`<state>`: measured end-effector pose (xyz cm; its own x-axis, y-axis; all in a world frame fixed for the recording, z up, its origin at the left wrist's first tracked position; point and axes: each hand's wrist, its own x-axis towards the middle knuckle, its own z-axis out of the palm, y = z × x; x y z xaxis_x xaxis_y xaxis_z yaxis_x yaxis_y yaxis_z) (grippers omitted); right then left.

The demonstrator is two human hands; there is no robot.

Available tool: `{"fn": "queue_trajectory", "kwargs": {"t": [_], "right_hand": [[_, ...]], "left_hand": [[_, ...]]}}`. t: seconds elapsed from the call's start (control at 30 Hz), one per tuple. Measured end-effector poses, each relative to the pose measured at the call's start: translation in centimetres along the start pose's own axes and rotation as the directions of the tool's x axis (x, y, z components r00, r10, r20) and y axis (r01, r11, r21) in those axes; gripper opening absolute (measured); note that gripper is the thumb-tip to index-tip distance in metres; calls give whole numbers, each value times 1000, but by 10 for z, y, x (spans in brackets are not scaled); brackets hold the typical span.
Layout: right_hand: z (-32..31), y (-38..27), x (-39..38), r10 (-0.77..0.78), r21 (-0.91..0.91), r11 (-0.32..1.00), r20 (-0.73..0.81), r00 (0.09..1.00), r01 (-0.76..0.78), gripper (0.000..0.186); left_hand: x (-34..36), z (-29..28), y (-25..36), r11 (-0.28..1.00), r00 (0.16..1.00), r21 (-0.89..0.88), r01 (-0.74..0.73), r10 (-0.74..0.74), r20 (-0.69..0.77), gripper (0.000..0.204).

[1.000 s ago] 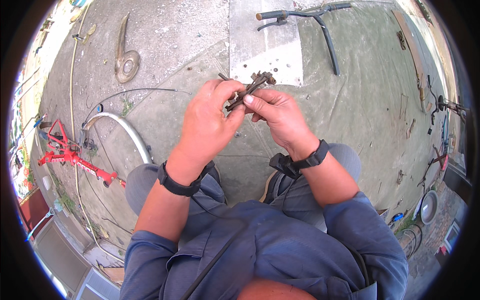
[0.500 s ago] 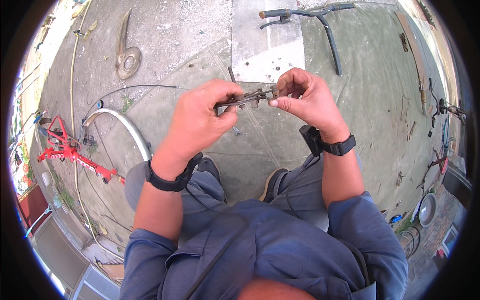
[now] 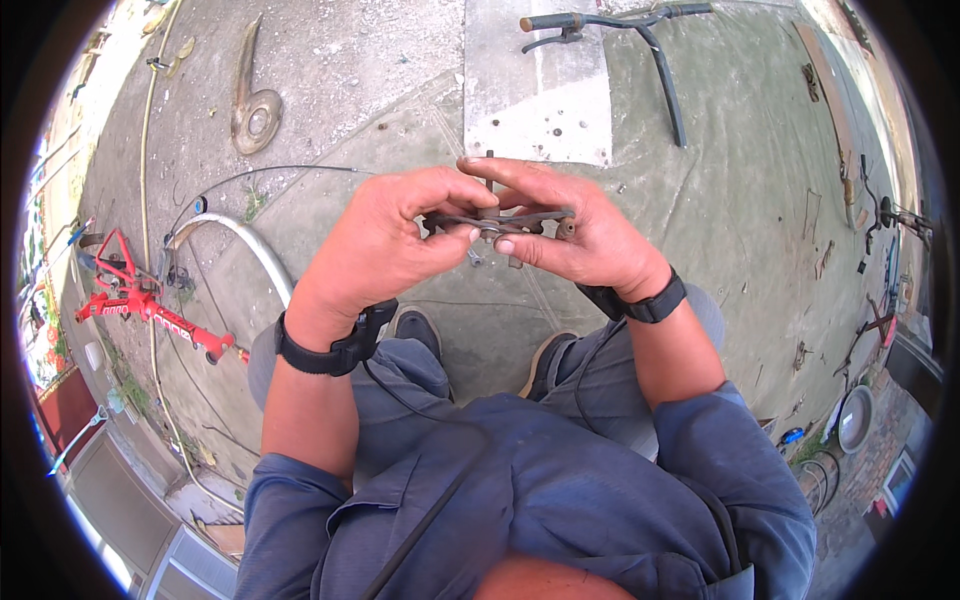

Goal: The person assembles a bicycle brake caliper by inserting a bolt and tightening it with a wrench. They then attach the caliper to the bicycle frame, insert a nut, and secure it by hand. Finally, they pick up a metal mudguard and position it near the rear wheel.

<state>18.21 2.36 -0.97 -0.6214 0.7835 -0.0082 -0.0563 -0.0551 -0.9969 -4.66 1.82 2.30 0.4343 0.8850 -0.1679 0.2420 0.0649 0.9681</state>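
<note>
Nearest first: I've got the left hand [image 3: 385,225] pinching the rusty metal part [image 3: 488,227] thumb-to-fingers, right hand [image 3: 590,230] grasping its other side. Part's held clear of the ground, between both hands. Step looks like fingertip work at its middle; fingers hide the detail, can't tell the fit. I'd say the next move calls for a steady left grip, small right-hand adjustments. Farther out: pale board [image 3: 545,95], handlebar [image 3: 610,22] lying partly across it.
</note>
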Motion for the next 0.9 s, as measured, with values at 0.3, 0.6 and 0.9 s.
{"fn": "queue_trajectory", "kwargs": {"t": [0.3,0.6,0.9], "right_hand": [[3,-1,-4,137,97,986,-3,991,-136,44],[-1,8,2,-169,-309,949,-319,932,66,39],[9,9,1,-240,-442,895,-343,908,70,40]], "left_hand": [[1,2,4,980,996,-189,55,-68,-60,26],[4,17,-13,954,916,297,-29,144,-375,17],[6,52,-9,870,939,-441,223,-312,-142,24]]}}
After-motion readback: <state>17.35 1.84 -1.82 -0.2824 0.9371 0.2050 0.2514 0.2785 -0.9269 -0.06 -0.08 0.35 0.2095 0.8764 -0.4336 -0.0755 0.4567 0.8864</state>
